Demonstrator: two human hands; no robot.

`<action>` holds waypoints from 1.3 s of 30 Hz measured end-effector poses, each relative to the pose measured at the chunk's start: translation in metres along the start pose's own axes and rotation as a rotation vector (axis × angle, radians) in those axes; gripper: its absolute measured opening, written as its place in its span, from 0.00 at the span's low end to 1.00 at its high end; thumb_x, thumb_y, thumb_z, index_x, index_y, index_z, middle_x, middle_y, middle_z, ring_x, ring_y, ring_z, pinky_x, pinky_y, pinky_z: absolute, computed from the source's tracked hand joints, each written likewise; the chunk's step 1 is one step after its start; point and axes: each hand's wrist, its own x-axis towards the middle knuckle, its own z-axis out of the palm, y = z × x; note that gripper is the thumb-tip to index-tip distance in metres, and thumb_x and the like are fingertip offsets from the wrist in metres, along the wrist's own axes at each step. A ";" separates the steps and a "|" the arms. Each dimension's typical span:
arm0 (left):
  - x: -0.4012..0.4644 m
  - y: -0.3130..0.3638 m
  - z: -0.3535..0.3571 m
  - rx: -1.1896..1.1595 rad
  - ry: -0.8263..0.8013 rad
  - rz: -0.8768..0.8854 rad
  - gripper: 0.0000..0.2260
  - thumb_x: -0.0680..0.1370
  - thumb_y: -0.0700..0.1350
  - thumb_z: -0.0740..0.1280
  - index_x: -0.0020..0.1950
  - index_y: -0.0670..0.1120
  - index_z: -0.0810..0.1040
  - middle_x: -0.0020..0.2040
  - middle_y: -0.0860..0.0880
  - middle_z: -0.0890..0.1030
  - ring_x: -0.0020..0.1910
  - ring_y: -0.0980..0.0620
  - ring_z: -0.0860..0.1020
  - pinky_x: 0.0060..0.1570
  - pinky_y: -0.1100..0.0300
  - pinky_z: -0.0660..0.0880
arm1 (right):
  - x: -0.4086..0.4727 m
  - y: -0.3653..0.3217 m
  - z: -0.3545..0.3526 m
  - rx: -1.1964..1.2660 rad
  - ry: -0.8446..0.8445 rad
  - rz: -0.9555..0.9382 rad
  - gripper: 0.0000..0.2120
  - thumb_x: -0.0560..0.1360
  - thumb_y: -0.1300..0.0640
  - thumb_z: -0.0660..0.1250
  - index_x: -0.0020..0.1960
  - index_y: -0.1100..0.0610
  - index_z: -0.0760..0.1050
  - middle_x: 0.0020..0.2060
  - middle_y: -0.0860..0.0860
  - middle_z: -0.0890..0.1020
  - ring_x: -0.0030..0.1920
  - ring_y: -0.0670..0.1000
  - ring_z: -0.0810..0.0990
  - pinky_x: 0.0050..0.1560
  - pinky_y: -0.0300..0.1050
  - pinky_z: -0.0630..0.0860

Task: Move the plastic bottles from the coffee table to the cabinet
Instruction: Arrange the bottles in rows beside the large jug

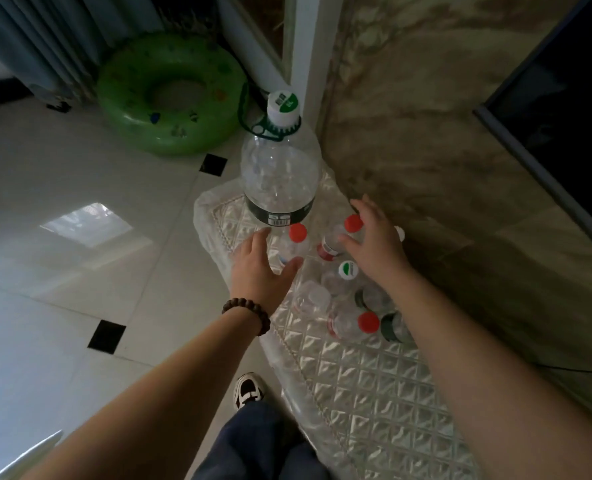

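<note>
A low surface with a quilted clear plastic cover [356, 372] holds several empty plastic bottles. A large clear jug [280, 168] with a white and green cap stands at its far end. My left hand [263, 268] is open, its fingers spread around a small red-capped bottle [296, 240] without gripping it. My right hand [374, 237] is open just above and beside another red-capped bottle [343, 237]. Nearer me stand a green-and-white-capped bottle [347, 271], a capless clear bottle [311, 299] and a third red-capped bottle [363, 323].
A marble wall [443, 133] runs along the right of the covered surface, with a dark framed panel [564, 109] higher up. A green inflatable swim ring [169, 95] lies on the tiled floor [79, 202] beside a curtain. My shoe [249, 389] is by the surface's edge.
</note>
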 end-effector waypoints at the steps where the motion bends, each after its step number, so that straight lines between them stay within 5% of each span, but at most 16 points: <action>1: 0.008 -0.002 0.006 0.005 -0.016 0.005 0.33 0.72 0.57 0.71 0.73 0.49 0.63 0.71 0.49 0.68 0.70 0.48 0.66 0.68 0.51 0.66 | 0.010 0.003 0.004 -0.038 -0.038 -0.001 0.31 0.76 0.58 0.67 0.75 0.54 0.59 0.77 0.50 0.56 0.74 0.51 0.60 0.65 0.38 0.57; 5: 0.032 -0.005 0.032 -0.011 -0.066 -0.006 0.35 0.70 0.56 0.74 0.72 0.51 0.63 0.70 0.50 0.69 0.68 0.49 0.68 0.64 0.55 0.68 | 0.037 0.018 0.017 -0.161 -0.107 0.029 0.25 0.78 0.62 0.64 0.73 0.55 0.63 0.74 0.53 0.62 0.73 0.54 0.64 0.71 0.49 0.63; 8: 0.043 -0.006 0.046 -0.076 -0.067 -0.065 0.34 0.69 0.53 0.75 0.71 0.52 0.64 0.69 0.50 0.70 0.65 0.49 0.71 0.57 0.58 0.69 | 0.046 0.027 0.024 -0.171 -0.111 0.026 0.19 0.78 0.62 0.63 0.68 0.54 0.70 0.67 0.54 0.73 0.65 0.56 0.72 0.66 0.51 0.70; 16: 0.053 -0.007 0.058 -0.205 0.037 -0.138 0.24 0.70 0.48 0.75 0.63 0.52 0.71 0.58 0.51 0.78 0.55 0.50 0.75 0.49 0.59 0.70 | 0.046 0.030 0.027 -0.083 -0.050 0.068 0.17 0.76 0.58 0.68 0.63 0.53 0.69 0.61 0.55 0.78 0.62 0.57 0.75 0.61 0.57 0.74; 23: 0.070 -0.013 0.046 -0.221 0.130 -0.136 0.25 0.67 0.48 0.78 0.61 0.49 0.73 0.59 0.51 0.74 0.50 0.54 0.73 0.48 0.60 0.70 | 0.065 0.009 0.029 -0.082 0.035 -0.148 0.18 0.73 0.58 0.71 0.61 0.55 0.74 0.58 0.53 0.77 0.58 0.54 0.76 0.58 0.53 0.76; 34: 0.084 -0.010 0.068 -0.207 0.105 -0.106 0.24 0.68 0.49 0.76 0.61 0.51 0.72 0.57 0.52 0.74 0.52 0.52 0.75 0.47 0.60 0.69 | 0.094 0.009 0.042 -0.045 -0.021 -0.204 0.15 0.73 0.59 0.71 0.58 0.55 0.75 0.55 0.52 0.80 0.56 0.53 0.77 0.56 0.53 0.76; 39: 0.076 -0.014 0.063 -0.180 0.065 -0.145 0.38 0.66 0.55 0.77 0.71 0.51 0.64 0.69 0.50 0.70 0.64 0.49 0.72 0.56 0.56 0.71 | 0.091 0.014 0.035 -0.037 -0.068 -0.184 0.26 0.72 0.56 0.72 0.69 0.52 0.70 0.63 0.54 0.78 0.63 0.54 0.75 0.62 0.53 0.74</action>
